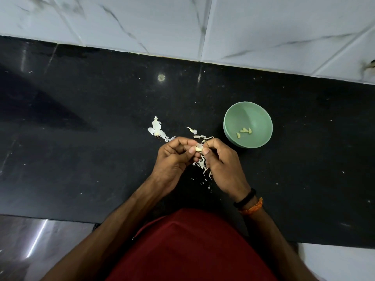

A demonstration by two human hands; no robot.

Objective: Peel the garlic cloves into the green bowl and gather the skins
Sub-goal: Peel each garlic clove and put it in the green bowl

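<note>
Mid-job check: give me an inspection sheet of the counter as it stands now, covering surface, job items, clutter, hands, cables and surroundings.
Surface: black stone counter, speckled with small white flecks.
Job's things: green bowl right of the hands, holding four peeled cloves; one garlic clove held between both hands.
Clutter: loose skins left of the bowl, more skins under the hands.
Hands: left hand and right hand both pinch the clove.
Cables: nothing seen.
Surroundings: white marbled wall tiles behind the counter.
</note>
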